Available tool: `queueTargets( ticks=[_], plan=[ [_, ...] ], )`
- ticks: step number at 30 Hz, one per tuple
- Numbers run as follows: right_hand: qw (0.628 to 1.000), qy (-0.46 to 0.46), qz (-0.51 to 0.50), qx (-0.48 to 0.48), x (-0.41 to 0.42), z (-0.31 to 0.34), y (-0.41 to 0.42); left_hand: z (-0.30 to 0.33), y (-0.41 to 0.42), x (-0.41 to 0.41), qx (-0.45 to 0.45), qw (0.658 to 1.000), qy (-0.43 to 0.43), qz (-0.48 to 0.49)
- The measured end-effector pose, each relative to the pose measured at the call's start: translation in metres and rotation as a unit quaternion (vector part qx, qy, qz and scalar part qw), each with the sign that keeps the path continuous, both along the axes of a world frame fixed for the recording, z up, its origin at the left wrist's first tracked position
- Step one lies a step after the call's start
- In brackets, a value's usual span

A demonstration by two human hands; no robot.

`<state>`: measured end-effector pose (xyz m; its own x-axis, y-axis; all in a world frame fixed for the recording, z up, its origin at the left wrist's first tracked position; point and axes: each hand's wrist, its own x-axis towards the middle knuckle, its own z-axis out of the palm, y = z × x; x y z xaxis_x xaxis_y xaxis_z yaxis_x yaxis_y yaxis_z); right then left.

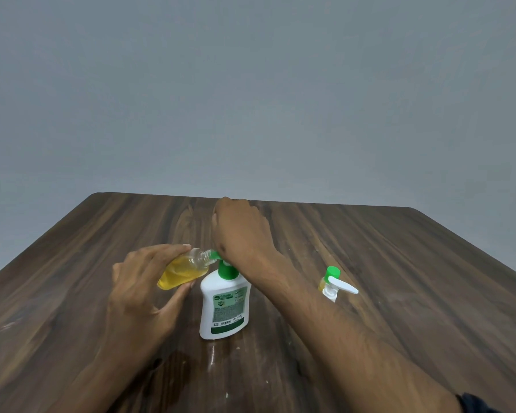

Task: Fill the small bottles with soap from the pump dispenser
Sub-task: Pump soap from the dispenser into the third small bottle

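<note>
The left hand (145, 289) grips a small clear bottle (183, 271), fingers curled over its top and thumb under it. The bottle is tilted almost flat, part full of yellow soap, its open neck set against the green spout (213, 255) of the pump dispenser (224, 304). The right hand (239, 228) lies over the green pump head with the heel of the palm on it; its fingers point away and are hidden, so whether they are curled or straight cannot be told. The white dispenser stands upright near the middle of the wooden table (399, 263). To its right, well apart, stands a second small bottle (329, 280) with a green cap, and a loose white pump top (338, 289) lies just in front of it. Bare wood runs wide on both sides and toward the far edge. A plain grey wall (251, 99) rises behind the table. A small wet patch (212, 357) shines in front of the dispenser.
</note>
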<state>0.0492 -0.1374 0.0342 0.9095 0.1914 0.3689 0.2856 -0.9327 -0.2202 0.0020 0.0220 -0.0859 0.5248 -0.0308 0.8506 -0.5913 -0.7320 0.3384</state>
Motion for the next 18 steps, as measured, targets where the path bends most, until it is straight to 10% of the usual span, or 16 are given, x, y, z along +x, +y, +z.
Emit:
queueTargets(
  ticks=[18],
  plan=[
    [1.000,-0.002,0.007,-0.001,-0.0014,0.0016,-0.0005,0.0003,0.0004,0.0006,0.006,1.000,0.002,-0.001]
  ],
)
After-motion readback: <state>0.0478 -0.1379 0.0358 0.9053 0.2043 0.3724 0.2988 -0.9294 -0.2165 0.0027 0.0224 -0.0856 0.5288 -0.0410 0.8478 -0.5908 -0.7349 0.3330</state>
